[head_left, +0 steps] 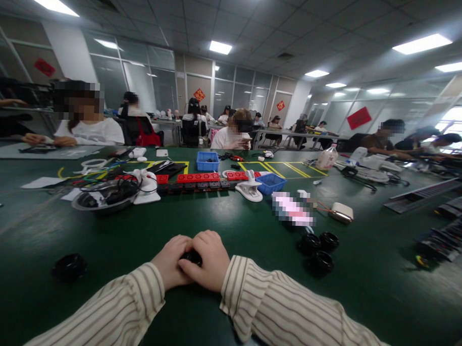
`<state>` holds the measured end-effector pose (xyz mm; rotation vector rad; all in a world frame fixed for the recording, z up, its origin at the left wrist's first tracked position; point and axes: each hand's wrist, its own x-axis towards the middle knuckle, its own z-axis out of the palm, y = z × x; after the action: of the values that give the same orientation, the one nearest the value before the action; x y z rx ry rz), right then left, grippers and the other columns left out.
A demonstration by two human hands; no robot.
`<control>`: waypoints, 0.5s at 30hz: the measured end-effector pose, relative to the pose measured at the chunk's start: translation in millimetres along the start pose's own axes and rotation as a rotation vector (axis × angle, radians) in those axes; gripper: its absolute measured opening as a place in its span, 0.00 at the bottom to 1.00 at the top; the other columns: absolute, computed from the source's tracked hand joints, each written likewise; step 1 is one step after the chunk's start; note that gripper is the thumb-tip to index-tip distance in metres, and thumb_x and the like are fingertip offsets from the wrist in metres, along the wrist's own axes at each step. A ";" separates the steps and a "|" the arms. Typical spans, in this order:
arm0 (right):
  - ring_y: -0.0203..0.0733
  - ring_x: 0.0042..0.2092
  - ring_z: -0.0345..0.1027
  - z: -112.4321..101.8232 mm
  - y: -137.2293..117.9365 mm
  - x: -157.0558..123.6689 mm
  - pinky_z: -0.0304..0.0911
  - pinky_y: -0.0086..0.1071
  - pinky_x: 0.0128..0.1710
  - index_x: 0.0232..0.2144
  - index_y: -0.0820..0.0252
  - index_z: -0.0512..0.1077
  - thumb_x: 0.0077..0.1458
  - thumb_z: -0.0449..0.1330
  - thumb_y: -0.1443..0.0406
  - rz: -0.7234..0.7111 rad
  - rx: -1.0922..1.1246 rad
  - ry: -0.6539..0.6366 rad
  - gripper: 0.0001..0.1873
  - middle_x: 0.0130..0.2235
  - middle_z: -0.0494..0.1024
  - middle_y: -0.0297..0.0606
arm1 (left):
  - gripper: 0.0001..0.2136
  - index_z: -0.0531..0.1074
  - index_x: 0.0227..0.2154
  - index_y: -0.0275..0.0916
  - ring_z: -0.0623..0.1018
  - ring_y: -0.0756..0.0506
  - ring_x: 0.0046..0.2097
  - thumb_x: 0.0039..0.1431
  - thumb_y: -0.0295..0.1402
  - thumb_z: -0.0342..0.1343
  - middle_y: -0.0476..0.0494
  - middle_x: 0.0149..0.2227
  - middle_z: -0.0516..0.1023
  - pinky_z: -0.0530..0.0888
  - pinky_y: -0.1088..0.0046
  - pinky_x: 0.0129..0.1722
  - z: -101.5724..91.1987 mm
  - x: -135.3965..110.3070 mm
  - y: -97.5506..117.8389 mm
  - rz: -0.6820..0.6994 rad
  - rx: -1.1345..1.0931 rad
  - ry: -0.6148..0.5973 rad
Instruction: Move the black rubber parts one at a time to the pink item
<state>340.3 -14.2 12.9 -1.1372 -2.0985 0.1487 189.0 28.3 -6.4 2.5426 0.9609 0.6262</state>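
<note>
My left hand (pixel 171 262) and my right hand (pixel 207 260) rest together on the green table (pixel 226 314), both closed around a small black round part (pixel 192 256) that is mostly hidden between the fingers. Striped sleeves cover both forearms. Three similar black ring parts (pixel 319 249) lie in a cluster to the right of my hands. Another single black ring (pixel 69 266) sits to the left.
A metal bowl (pixel 103 198) with dark items, red and black power strips (pixel 198 181), two blue bins (pixel 270 183), a white clip stand (pixel 249 190) and a small white case (pixel 341 212) lie farther back. Several people sit at the far tables. Black trays (pixel 441 241) are at the right.
</note>
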 end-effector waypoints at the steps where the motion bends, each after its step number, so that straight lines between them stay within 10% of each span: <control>1: 0.40 0.36 0.60 -0.5 -0.6 0.2 0.55 0.35 0.40 0.28 0.59 0.66 0.47 0.60 0.61 -0.014 0.012 0.002 0.09 0.30 0.68 0.34 | 0.15 0.69 0.32 0.38 0.72 0.41 0.40 0.37 0.33 0.60 0.45 0.35 0.72 0.68 0.60 0.47 -1.0 0.7 0.6 0.001 -0.014 -0.012; 9: 0.39 0.35 0.62 -3.9 -3.3 0.1 0.55 0.35 0.43 0.25 0.58 0.64 0.40 0.50 0.71 -0.244 0.171 -0.033 0.07 0.28 0.72 0.34 | 0.16 0.70 0.34 0.37 0.72 0.41 0.44 0.36 0.29 0.57 0.44 0.38 0.72 0.69 0.64 0.48 -2.9 0.7 1.5 0.088 -0.132 -0.058; 15: 0.42 0.40 0.62 -6.6 -5.3 -0.1 0.55 0.37 0.44 0.31 0.60 0.65 0.44 0.56 0.62 -0.131 0.178 0.073 0.10 0.35 0.71 0.39 | 0.29 0.65 0.44 0.38 0.70 0.38 0.46 0.33 0.33 0.63 0.42 0.43 0.70 0.68 0.58 0.49 4.8 -2.9 -6.3 0.019 -0.136 -0.001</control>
<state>341.1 -19.0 19.8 -0.8842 -2.0434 0.2240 186.2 30.0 -14.1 2.4345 0.8636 0.6722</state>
